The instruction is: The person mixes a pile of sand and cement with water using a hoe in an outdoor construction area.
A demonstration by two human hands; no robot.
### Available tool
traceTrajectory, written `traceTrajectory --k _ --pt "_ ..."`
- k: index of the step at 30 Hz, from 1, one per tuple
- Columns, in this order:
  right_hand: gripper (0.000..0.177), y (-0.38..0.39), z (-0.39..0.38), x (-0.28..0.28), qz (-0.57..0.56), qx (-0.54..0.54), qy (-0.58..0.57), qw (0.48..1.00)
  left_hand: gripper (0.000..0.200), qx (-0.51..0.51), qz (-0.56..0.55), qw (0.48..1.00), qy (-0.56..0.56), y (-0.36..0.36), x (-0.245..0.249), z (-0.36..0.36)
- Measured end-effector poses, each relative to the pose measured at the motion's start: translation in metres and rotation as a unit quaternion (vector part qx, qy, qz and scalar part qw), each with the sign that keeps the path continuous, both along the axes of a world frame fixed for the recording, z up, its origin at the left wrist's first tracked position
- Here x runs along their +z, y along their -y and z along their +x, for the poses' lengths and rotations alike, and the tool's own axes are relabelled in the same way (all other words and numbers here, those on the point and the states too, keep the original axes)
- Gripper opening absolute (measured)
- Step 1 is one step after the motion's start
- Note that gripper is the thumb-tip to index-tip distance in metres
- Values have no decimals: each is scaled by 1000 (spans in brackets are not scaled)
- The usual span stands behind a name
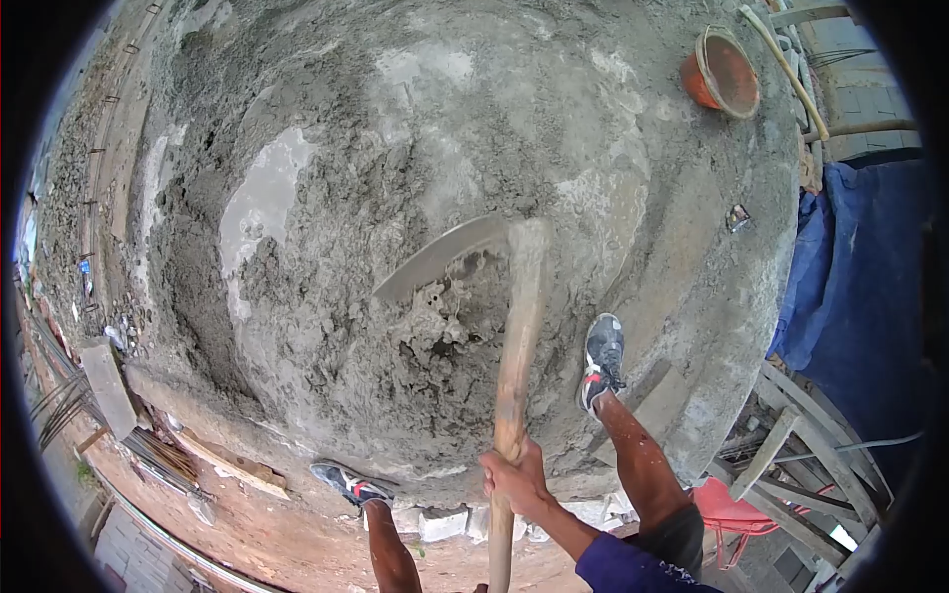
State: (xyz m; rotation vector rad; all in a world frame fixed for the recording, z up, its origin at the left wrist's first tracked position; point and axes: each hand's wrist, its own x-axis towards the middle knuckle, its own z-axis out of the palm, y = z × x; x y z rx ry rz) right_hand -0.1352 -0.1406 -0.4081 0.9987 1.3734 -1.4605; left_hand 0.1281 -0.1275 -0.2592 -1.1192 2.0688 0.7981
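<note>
My right hand is wrapped around the wooden handle of a hoe. The handle rises from the bottom edge toward the middle of the view, where the curved, cement-coated blade sits over wet grey concrete mix. Some lumpy mix lies just under the blade's edge. Only a sliver of what seems to be my left hand shows at the bottom edge beside the handle; its fingers are hidden.
My shoes stand apart at the mix's near side. An orange bucket lies tilted at the upper right. Blue tarp, wooden boards and a red wheelbarrow are at right. Planks and rods lie lower left.
</note>
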Motion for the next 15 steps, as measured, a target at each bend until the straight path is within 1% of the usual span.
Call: traceTrajectory --k 1,2,3,4,5,6,7,9,10,11,13,14,15 --pt "30 3 -49 -23 3 3 6 1000 17 12 -20 998 -63 6 -38 -36" --pt "30 10 -107 -45 -28 -5 -28 999 16 36 -29 992 -116 16 -74 -89" --pt "32 21 -167 -62 -29 -18 -85 996 23 -19 -36 986 -164 31 -121 -133" --pt "33 29 -228 -77 -65 -4 -139 988 28 -41 -60 977 -199 44 -151 -187" --pt "33 36 -280 -101 -98 -12 -197 975 30 -50 -75 975 -202 59 -168 -251" --pt "33 43 -331 -116 -102 -11 -222 970 34 -57 -83 973 -206 70 -192 -303" --pt "34 48 -373 -131 -134 -21 -232 963 35 -56 -80 973 -207 80 -204 -359" --pt "36 59 -443 -159 -99 -19 -222 970 33 -87 -79 974 -195 91 -221 -451" --pt "37 58 -465 -172 -83 -22 -215 973 33 -99 -79 974 -188 89 -225 -478" --pt "37 48 -469 -181 -83 -26 -214 973 33 -102 -79 974 -186 77 -226 -483" --pt "44 36 -469 -189 63 68 -161 983 32 -90 -10 978 -186 60 -228 -486" --pt "46 29 -451 -191 93 68 -162 980 32 -88 12 983 -161 55 -231 -468" --pt "48 16 -417 -184 125 67 -164 976 32 -88 37 986 -138 44 -233 -438"
